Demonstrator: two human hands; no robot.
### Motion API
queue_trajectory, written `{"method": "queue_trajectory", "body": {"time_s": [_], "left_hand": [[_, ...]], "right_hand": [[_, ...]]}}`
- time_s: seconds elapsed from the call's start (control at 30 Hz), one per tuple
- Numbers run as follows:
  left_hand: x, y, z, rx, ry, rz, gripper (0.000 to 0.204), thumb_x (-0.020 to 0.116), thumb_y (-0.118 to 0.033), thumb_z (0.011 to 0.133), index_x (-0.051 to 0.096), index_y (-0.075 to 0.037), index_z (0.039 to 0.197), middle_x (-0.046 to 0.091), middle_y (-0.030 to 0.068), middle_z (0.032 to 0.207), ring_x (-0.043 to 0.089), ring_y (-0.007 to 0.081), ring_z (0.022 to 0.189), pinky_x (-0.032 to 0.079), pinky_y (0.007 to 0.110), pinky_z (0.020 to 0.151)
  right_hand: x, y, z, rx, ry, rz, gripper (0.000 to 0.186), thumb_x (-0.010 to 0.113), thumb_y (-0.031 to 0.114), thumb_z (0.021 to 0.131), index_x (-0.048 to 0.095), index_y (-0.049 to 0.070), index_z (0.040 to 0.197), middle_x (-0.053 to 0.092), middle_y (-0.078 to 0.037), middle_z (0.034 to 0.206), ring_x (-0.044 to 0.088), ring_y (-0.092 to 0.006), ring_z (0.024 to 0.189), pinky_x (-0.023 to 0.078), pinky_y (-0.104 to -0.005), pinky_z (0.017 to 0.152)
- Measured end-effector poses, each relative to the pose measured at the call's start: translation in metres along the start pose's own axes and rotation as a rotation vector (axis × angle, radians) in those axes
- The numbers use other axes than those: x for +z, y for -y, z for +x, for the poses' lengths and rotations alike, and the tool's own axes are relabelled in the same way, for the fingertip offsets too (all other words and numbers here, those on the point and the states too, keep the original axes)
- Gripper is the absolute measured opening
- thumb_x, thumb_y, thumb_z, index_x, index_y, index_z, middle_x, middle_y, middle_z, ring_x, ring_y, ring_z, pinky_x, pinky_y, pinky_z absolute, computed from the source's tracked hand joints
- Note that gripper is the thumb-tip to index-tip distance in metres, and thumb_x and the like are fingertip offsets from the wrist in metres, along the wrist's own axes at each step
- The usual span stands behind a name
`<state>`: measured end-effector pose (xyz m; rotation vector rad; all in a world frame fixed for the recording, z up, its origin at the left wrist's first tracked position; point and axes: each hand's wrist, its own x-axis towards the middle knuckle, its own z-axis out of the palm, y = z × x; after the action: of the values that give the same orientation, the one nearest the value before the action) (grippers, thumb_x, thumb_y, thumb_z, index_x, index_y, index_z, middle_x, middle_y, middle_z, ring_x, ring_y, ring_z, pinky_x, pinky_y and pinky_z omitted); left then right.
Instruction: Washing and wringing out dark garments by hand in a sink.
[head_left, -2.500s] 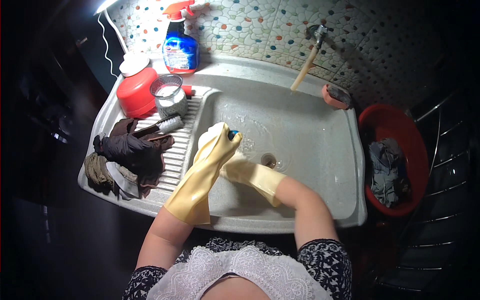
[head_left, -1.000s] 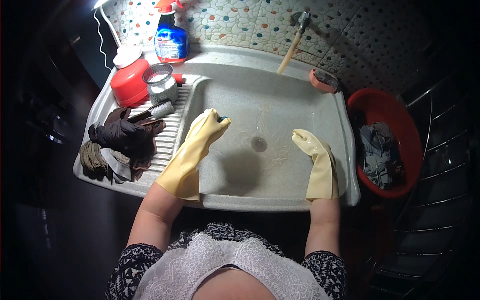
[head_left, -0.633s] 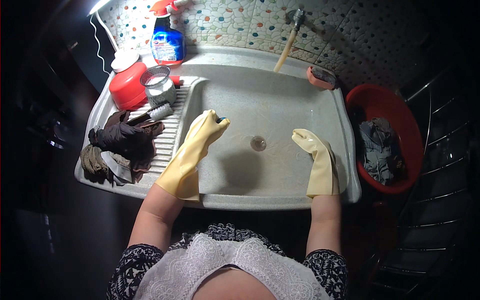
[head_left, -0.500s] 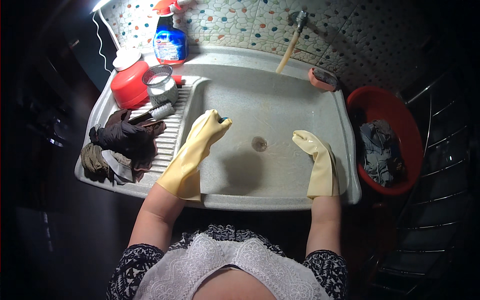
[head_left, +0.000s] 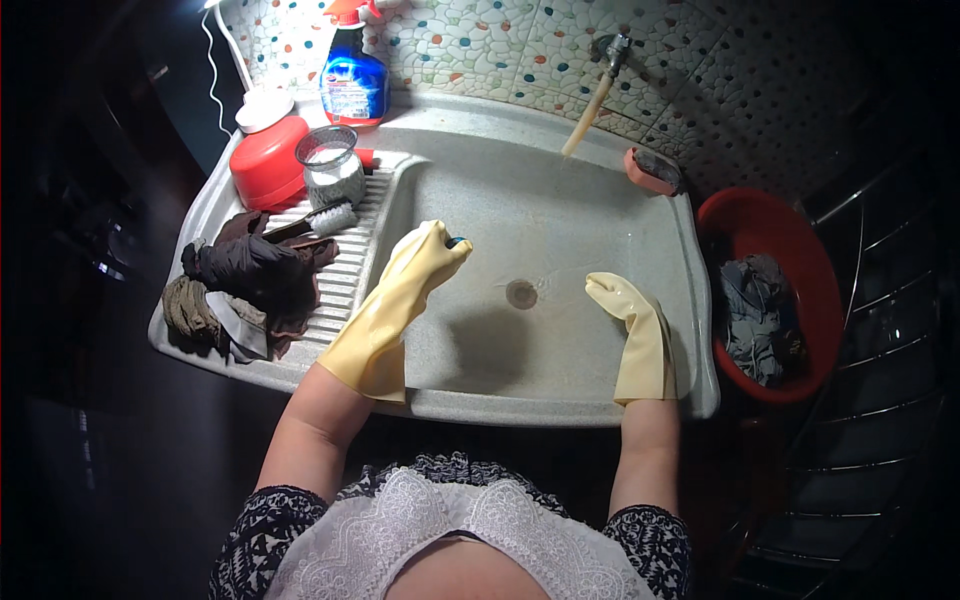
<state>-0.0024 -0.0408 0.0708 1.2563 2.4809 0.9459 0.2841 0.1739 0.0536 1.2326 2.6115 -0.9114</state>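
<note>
Both hands wear long pale-yellow rubber gloves over a grey speckled sink (head_left: 580, 220). My left hand (head_left: 435, 252) is closed above the left side of the basin, near the ribbed drainboard; a small dark-blue thing (head_left: 456, 243) shows at its fingers, too little of it to name. Above the right side of the basin, my right hand (head_left: 618, 298) is curled with fingers pressed together, and nothing shows in it. Between the hands lies the round drain (head_left: 521, 293). Dark crumpled cloths (head_left: 250, 262) and a scrub brush (head_left: 318, 220) with white bristles rest on the drainboard, left of my left hand.
On the left stand a red bowl (head_left: 268, 165), a glass jar (head_left: 335, 182) of white powder, a blue spray bottle (head_left: 355, 85) and a white lamp (head_left: 264, 105). A tap (head_left: 610, 50) with a hose hangs behind. At right are a pink soap dish (head_left: 648, 172) and red tub (head_left: 812, 270) with clothes.
The view has shifted slightly, so the sink's back and the things on the drainboard appear a little farther right. Both hands keep nearly the same place and shape.
</note>
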Motion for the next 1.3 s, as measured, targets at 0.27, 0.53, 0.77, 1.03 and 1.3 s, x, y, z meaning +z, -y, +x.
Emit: {"method": "queue_trajectory", "body": {"time_s": [0.27, 0.53, 0.77, 1.03, 1.3], "left_hand": [[0.0, 0.001, -0.002, -0.014, -0.001, -0.012, 0.053, 0.066, -0.039, 0.082, 0.058, 0.011, 0.065, 0.049, 0.0299, 0.06, 0.061, 0.0413, 0.058, 0.048, 0.048, 0.06], [-0.007, -0.006, -0.002, -0.024, 0.082, 0.008, 0.054, 0.066, -0.038, 0.082, 0.053, 0.011, 0.065, 0.045, 0.029, 0.06, 0.056, 0.0413, 0.056, 0.046, 0.049, 0.06], [-0.004, -0.005, 0.0, -0.01, 0.072, 0.0, 0.056, 0.066, -0.038, 0.083, 0.05, 0.011, 0.063, 0.041, 0.0282, 0.058, 0.052, 0.0407, 0.052, 0.045, 0.049, 0.057], [0.001, 0.002, 0.0, 0.019, 0.02, -0.002, 0.055, 0.067, -0.038, 0.083, 0.052, 0.01, 0.063, 0.043, 0.0288, 0.058, 0.053, 0.041, 0.053, 0.046, 0.049, 0.059], [-0.004, -0.003, -0.001, -0.027, 0.08, 0.015, 0.054, 0.066, -0.038, 0.082, 0.054, 0.012, 0.066, 0.046, 0.0298, 0.06, 0.058, 0.0412, 0.056, 0.047, 0.049, 0.06]], "right_hand": [[0.002, 0.0, 0.004, 0.015, 0.03, 0.053, 0.05, 0.06, 0.033, 0.098, 0.058, 0.002, 0.137, 0.063, -0.014, 0.135, 0.057, -0.0247, 0.128, 0.041, -0.0335, 0.109], [-0.001, 0.004, 0.002, 0.022, 0.051, 0.003, 0.05, 0.06, 0.034, 0.098, 0.058, 0.003, 0.137, 0.065, -0.012, 0.131, 0.061, -0.0211, 0.119, 0.044, -0.0319, 0.103], [0.007, -0.008, 0.007, 0.024, -0.019, 0.06, 0.05, 0.06, 0.033, 0.098, 0.058, 0.003, 0.138, 0.065, -0.011, 0.132, 0.06, -0.0206, 0.119, 0.045, -0.0314, 0.102], [0.005, -0.008, 0.01, 0.05, 0.062, 0.077, 0.049, 0.062, 0.032, 0.097, 0.058, 0.002, 0.137, 0.065, -0.01, 0.132, 0.061, -0.0179, 0.114, 0.046, -0.029, 0.098], [0.003, 0.002, 0.004, -0.005, 0.043, 0.072, 0.048, 0.062, 0.031, 0.098, 0.059, 0.001, 0.135, 0.063, -0.014, 0.135, 0.057, -0.0244, 0.127, 0.041, -0.0334, 0.108]]}}
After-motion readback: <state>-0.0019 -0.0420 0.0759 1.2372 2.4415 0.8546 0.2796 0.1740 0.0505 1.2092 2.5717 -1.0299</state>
